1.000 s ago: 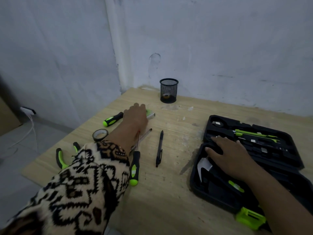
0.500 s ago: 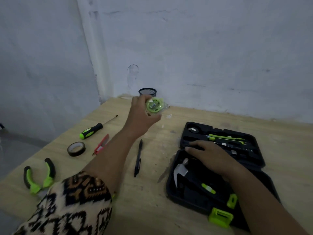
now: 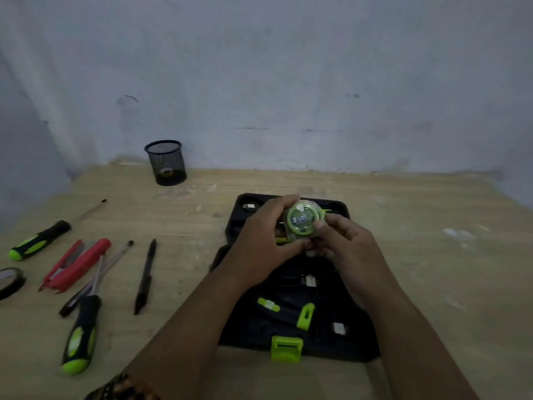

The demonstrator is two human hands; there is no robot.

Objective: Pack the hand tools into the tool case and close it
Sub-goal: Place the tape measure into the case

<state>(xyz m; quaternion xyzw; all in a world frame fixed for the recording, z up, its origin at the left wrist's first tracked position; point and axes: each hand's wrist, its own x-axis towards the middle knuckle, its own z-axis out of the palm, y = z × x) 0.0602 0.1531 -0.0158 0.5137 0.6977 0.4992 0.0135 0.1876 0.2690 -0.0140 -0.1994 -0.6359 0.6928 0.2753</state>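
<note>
A round green tape measure [image 3: 302, 220] marked "3 m" is held above the open black tool case [image 3: 354, 345]. My left hand [image 3: 259, 243] grips it from the left and my right hand [image 3: 343, 246] from the right and below. The case lies open on the wooden table with a green latch [image 3: 286, 348] at its front edge; some tools sit in its slots, partly hidden by my hands. Left of the case lie two black-and-green screwdrivers [image 3: 82, 333] [image 3: 39, 239], a red cutter [image 3: 76, 265], a black pen [image 3: 145, 275] and a roll of dark tape [image 3: 10, 281].
A black mesh pen cup [image 3: 166, 162] stands at the back near the grey wall. The table's left edge runs close to the tape roll. Bare wood lies to the right of the case.
My left hand has carried the tape measure from the left side of the table to above the case. My right hand left the case tray and took hold of it too. The view shifted right.
</note>
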